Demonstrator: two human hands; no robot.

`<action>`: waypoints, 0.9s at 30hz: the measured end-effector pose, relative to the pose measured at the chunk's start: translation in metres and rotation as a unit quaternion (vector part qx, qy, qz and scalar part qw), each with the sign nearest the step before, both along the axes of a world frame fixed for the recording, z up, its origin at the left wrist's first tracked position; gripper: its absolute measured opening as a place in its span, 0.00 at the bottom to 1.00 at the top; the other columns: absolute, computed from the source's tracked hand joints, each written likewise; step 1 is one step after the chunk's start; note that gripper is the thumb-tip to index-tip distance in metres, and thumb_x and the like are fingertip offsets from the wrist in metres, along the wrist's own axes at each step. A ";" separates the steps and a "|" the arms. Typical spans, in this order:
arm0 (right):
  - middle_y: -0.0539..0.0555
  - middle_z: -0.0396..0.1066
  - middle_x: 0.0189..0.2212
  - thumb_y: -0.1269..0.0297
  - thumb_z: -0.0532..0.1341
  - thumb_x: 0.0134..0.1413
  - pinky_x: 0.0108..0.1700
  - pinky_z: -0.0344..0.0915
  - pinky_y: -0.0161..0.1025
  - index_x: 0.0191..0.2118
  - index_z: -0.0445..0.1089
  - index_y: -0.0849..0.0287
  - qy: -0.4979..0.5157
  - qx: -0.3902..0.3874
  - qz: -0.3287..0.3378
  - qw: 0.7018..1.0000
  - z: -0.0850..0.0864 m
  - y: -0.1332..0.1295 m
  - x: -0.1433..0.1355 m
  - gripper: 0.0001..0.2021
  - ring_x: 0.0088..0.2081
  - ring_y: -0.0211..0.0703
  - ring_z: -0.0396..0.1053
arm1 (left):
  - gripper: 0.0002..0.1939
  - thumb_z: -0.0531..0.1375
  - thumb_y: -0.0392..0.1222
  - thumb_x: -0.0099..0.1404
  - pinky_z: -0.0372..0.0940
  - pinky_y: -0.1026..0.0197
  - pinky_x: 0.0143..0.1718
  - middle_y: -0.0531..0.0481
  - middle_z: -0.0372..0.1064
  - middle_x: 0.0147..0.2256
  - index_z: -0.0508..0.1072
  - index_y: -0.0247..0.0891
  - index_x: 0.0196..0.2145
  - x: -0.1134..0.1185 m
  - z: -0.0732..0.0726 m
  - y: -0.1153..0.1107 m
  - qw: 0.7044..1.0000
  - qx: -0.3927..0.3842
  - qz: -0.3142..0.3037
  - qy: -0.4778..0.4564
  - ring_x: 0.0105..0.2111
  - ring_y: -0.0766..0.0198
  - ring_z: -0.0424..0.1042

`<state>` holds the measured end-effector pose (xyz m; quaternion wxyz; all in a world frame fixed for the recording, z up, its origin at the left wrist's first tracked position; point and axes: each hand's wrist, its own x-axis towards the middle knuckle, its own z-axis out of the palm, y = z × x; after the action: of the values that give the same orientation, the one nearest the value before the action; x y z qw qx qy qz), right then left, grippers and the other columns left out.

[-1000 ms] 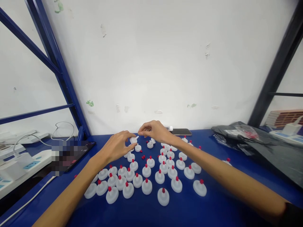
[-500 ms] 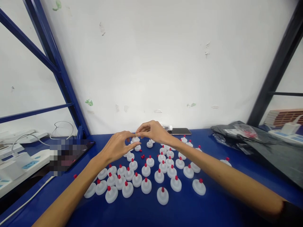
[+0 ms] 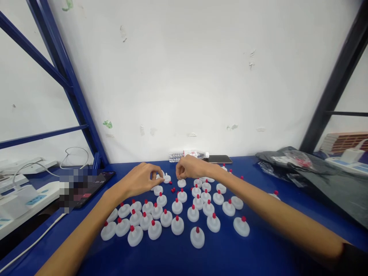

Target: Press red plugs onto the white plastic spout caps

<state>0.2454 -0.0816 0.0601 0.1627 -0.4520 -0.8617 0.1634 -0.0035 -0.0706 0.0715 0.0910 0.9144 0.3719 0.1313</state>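
Note:
My left hand (image 3: 143, 178) is at the back left of the pieces, thumb and forefinger curled nearly together. White shows at its fingertips, but what they hold, if anything, is mostly hidden. Just beyond them lies a white nozzle cap (image 3: 166, 178) whose spout has no red tip. My right hand (image 3: 190, 167) reaches down, its fingers pinched on the top of another white nozzle cap (image 3: 181, 183). Several white nozzle caps with red tips (image 3: 177, 226) stand spread over the blue table (image 3: 230, 255). Loose small red tips (image 3: 173, 189) lie between the hands.
A clear water bottle (image 3: 188, 155) lies by the wall, with a dark phone (image 3: 219, 159) beside it. To the left are a tablet (image 3: 93, 189) and white power strips (image 3: 37, 199). Black plastic bags (image 3: 313, 184) cover the right side. Blue frame posts (image 3: 77, 103) rise at the left.
My hands have moved apart from the white nozzle cap they shared. The right has come down onto another cap; the left has lowered slightly. The bottle is now in fuller view.

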 end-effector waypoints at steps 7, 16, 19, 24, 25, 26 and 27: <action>0.49 0.82 0.33 0.67 0.73 0.49 0.32 0.65 0.35 0.39 0.80 0.56 -0.067 -0.023 -0.013 0.997 0.002 0.000 0.001 0.09 0.33 0.42 0.78 | 0.08 0.64 0.50 0.59 0.59 0.61 0.26 0.54 0.76 0.26 0.81 0.45 0.31 -0.002 -0.002 0.000 0.997 -0.066 -0.016 0.033 0.25 0.61 0.73; 0.53 0.81 0.31 0.68 0.72 0.49 0.31 0.65 0.37 0.29 0.81 0.57 -0.171 -0.051 -0.097 0.979 0.041 -0.034 -0.001 0.02 0.32 0.44 0.76 | 0.19 0.58 0.60 0.68 0.62 0.60 0.31 0.51 0.75 0.31 0.75 0.42 0.33 -0.001 -0.005 0.002 0.995 -0.067 -0.008 -0.068 0.30 0.60 0.71; 0.55 0.80 0.30 0.66 0.74 0.46 0.33 0.67 0.39 0.27 0.80 0.59 -0.222 -0.076 -0.114 0.965 0.038 -0.036 -0.007 0.05 0.33 0.48 0.77 | 0.20 0.55 0.61 0.70 0.66 0.60 0.30 0.48 0.76 0.40 0.68 0.42 0.35 0.000 -0.007 0.003 0.989 -0.086 -0.001 -0.122 0.32 0.60 0.74; 0.58 0.78 0.27 0.59 0.76 0.44 0.36 0.70 0.43 0.29 0.80 0.62 -0.289 -0.092 -0.137 0.943 0.027 -0.031 -0.015 0.12 0.36 0.56 0.78 | 0.21 0.56 0.62 0.69 0.67 0.61 0.25 0.49 0.74 0.35 0.65 0.41 0.34 0.004 -0.007 0.001 0.978 -0.126 0.001 -0.166 0.25 0.63 0.72; 0.58 0.78 0.28 0.59 0.76 0.44 0.36 0.70 0.43 0.30 0.80 0.63 -0.296 -0.092 -0.137 0.941 0.026 -0.031 -0.016 0.12 0.37 0.57 0.78 | 0.21 0.56 0.62 0.69 0.66 0.61 0.25 0.50 0.74 0.34 0.67 0.41 0.35 0.005 -0.006 0.000 0.977 -0.128 -0.002 -0.169 0.24 0.64 0.71; 0.59 0.78 0.29 0.59 0.76 0.44 0.37 0.70 0.44 0.31 0.80 0.63 -0.301 -0.091 -0.137 0.939 0.025 -0.031 -0.017 0.12 0.37 0.58 0.78 | 0.21 0.56 0.63 0.69 0.66 0.62 0.25 0.49 0.74 0.35 0.69 0.40 0.37 0.005 -0.005 -0.001 0.977 -0.127 -0.006 -0.172 0.25 0.63 0.71; 0.59 0.78 0.29 0.60 0.76 0.44 0.37 0.70 0.44 0.32 0.80 0.63 -0.306 -0.090 -0.138 0.938 0.025 -0.032 -0.018 0.12 0.38 0.58 0.78 | 0.21 0.56 0.62 0.69 0.67 0.62 0.27 0.49 0.75 0.37 0.72 0.40 0.39 0.006 -0.003 -0.001 0.977 -0.124 -0.011 -0.175 0.28 0.62 0.72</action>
<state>0.2269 -0.1131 0.0847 -0.1290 -0.6075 -0.7806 0.0700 0.0024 -0.0719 0.0681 0.2688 0.8628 0.3538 0.2412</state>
